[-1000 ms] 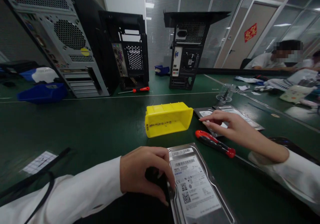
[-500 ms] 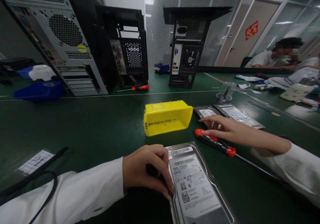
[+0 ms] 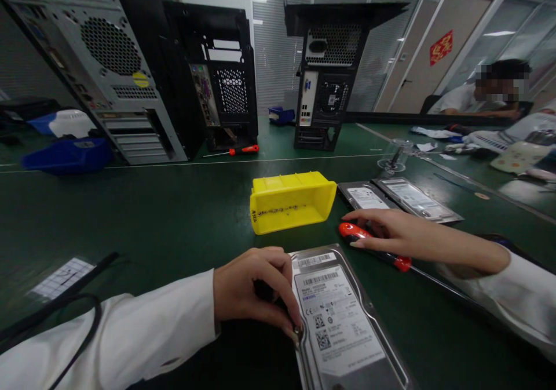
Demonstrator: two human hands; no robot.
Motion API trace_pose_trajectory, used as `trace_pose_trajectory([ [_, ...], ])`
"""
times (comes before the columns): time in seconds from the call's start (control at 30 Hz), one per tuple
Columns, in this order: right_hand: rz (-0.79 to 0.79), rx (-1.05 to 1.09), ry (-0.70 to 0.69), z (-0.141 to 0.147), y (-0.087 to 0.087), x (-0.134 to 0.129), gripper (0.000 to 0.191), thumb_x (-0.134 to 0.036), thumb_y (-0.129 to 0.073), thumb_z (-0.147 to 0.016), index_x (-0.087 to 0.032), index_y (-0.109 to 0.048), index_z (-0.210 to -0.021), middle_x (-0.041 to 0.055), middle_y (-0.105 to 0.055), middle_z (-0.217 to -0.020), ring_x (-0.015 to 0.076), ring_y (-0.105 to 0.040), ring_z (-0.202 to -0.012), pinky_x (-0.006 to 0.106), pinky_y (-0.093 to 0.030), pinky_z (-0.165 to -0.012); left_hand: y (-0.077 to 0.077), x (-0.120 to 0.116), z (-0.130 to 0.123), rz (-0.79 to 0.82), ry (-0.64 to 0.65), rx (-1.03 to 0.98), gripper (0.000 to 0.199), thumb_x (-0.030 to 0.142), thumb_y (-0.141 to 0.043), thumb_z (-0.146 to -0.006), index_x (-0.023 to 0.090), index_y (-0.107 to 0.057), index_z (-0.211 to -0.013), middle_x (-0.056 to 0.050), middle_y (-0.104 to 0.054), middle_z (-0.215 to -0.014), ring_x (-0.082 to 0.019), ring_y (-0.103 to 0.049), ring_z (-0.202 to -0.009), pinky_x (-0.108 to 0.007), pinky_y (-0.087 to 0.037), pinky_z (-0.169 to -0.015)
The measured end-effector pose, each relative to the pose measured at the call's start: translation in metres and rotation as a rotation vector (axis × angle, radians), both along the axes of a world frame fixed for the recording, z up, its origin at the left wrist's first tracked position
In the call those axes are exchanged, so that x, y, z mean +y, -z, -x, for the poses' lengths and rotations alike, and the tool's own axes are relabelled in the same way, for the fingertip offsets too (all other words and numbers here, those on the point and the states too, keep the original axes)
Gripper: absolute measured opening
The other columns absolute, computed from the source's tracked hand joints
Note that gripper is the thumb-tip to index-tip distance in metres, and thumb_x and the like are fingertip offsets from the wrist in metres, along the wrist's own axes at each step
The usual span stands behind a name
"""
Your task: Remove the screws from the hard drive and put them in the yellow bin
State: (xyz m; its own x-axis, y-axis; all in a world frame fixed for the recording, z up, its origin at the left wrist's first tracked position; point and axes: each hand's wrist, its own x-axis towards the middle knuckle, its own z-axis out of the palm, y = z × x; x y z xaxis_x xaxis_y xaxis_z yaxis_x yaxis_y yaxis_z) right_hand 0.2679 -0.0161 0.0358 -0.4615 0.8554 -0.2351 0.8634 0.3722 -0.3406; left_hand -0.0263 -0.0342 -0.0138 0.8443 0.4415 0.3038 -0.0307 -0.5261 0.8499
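Observation:
My left hand (image 3: 256,291) is closed in a pinch at the left edge of a hard drive (image 3: 343,320). Between thumb and forefinger shows a small metal screw (image 3: 297,330), partly hidden by the fingertips. The drive lies label up, its near end cut off by the frame. My right hand (image 3: 386,230) has come down over the handle of a red and black screwdriver (image 3: 350,231), thumb on the near side and fingers on the far side. The screwdriver's long shaft runs right and toward me, partly under my sleeve.
A yellow bin (image 3: 291,204) lies on its side, opening toward me. Two more hard drives (image 3: 412,197) lie behind my right hand. Computer cases (image 3: 328,83) stand at the back, with a smaller red screwdriver (image 3: 243,150) before them. A black cable (image 3: 56,306) crosses the left; a person (image 3: 469,97) sits far right.
My right hand has dropped toward me from beside the rear hard drive and closed over the screwdriver handle. My left hand stays at the drive's edge, its fingertips slightly shifted, the screw now showing.

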Motion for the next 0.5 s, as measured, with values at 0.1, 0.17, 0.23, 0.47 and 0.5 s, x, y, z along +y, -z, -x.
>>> trace_pose_trajectory([
  [0.1,-0.021,-0.02,-0.023,0.0,0.003,-0.002,0.062,-0.057,-0.049,-0.081,-0.018,-0.047,-0.129,0.0096,-0.06,-0.11,0.0217,-0.058,-0.09,0.037,-0.046,-0.08,0.0,0.001,-0.001,0.012,0.002,-0.005,0.018,0.008,-0.082,-0.06,0.016,-0.075,-0.074,0.002,-0.054,-0.071,-0.011,-0.049,-0.071,-0.021,-0.039,-0.065],
  [0.17,-0.049,-0.035,-0.033,0.0,0.007,-0.002,0.056,-0.055,-0.049,-0.082,-0.02,-0.05,-0.126,0.0082,-0.059,-0.113,0.023,-0.057,-0.095,0.04,-0.045,-0.085,0.0,0.001,-0.001,0.013,0.003,-0.004,0.02,0.005,-0.082,-0.058,0.015,-0.074,-0.073,0.003,-0.054,-0.071,-0.011,-0.049,-0.071,-0.021,-0.039,-0.065],
  [0.23,-0.081,-0.043,-0.039,-0.001,0.009,-0.002,0.05,-0.053,-0.046,-0.084,-0.02,-0.052,-0.122,0.0078,-0.059,-0.113,0.0234,-0.057,-0.097,0.042,-0.044,-0.087,-0.001,0.001,-0.001,0.011,0.002,-0.007,0.021,0.004,-0.082,-0.057,0.015,-0.074,-0.072,0.003,-0.054,-0.071,-0.011,-0.049,-0.071,-0.021,-0.039,-0.065],
  [0.47,-0.407,0.081,0.13,-0.005,-0.049,-0.017,0.049,-0.056,-0.04,-0.086,-0.02,-0.05,-0.119,0.0059,-0.061,-0.08,0.0139,-0.054,-0.061,0.029,-0.042,-0.052,-0.001,0.002,0.0,0.026,0.009,0.003,0.022,0.005,-0.081,-0.059,0.016,-0.074,-0.075,0.002,-0.055,-0.072,-0.012,-0.049,-0.072,-0.021,-0.039,-0.064],
  [0.5,-0.518,0.155,0.172,-0.004,-0.06,-0.018,0.046,-0.054,-0.036,-0.089,-0.021,-0.052,-0.117,0.0061,-0.061,-0.083,0.0133,-0.055,-0.063,0.027,-0.043,-0.053,-0.001,0.002,0.001,0.026,0.012,0.008,0.021,0.006,-0.081,-0.06,0.017,-0.074,-0.076,0.002,-0.054,-0.072,-0.012,-0.049,-0.072,-0.021,-0.039,-0.064],
])
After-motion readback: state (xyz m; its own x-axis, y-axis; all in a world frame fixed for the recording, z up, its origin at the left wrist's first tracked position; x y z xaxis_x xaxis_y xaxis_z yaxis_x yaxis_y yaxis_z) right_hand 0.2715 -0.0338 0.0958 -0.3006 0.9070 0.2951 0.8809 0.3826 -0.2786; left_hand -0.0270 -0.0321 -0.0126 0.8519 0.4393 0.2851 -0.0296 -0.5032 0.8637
